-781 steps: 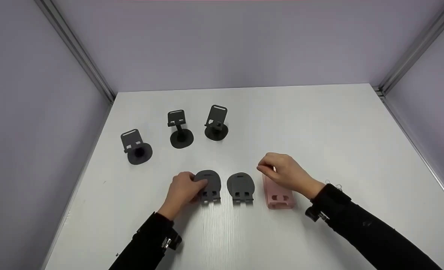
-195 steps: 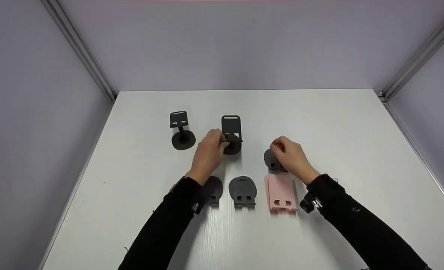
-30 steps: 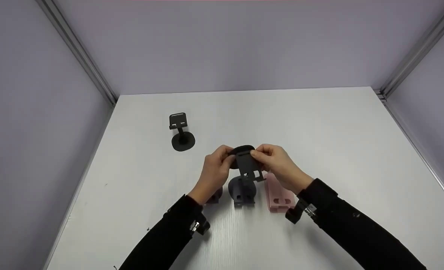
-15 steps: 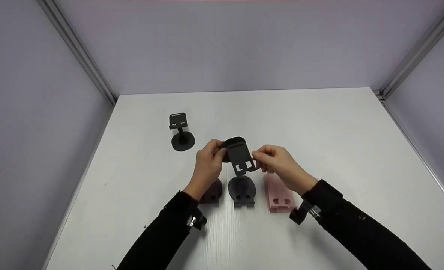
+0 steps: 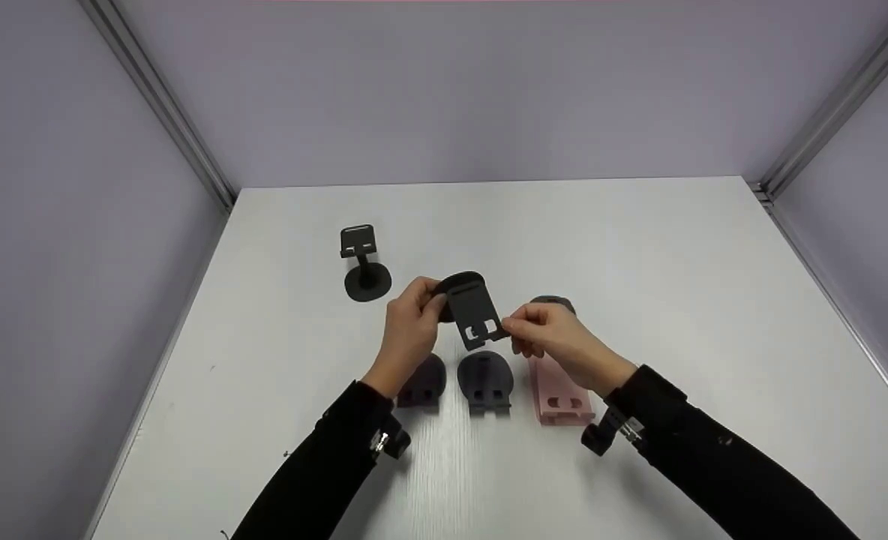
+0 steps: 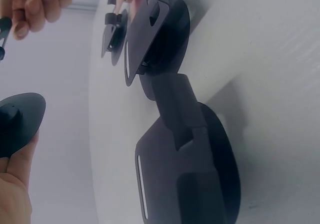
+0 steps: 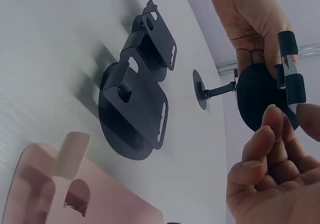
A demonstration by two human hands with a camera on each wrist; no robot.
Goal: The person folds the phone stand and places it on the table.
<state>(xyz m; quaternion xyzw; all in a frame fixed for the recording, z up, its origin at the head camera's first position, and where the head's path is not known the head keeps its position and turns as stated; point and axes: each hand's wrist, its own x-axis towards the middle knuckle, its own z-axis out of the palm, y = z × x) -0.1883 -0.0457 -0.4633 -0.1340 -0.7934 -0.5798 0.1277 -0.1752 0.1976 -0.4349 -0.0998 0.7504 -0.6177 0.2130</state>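
Note:
My left hand (image 5: 406, 330) grips the round base of a black folding phone stand (image 5: 472, 304), held up off the table with its slotted plate swung out from the base. At the plate's lower right corner, my right hand (image 5: 564, 341) pinches the edge between thumb and fingers. The right wrist view shows the underside of that base (image 7: 257, 96) and the curled lips at the plate's end. Below the held stand lie two folded dark grey stands, one (image 5: 484, 375) in the middle and one (image 5: 424, 379) partly behind my left wrist.
A pink folded stand (image 5: 562, 386) lies right of the grey pair. Just behind it, another dark folded stand (image 5: 555, 301) is mostly hidden by my right hand. One black stand (image 5: 367, 280) stands unfolded at the back left of the white table (image 5: 639, 247).
Over the last second the held stand has shifted left, and my right fingers slid from its upper edge to its lower corner. Earlier, three stands stood unfolded at the back; one does now.

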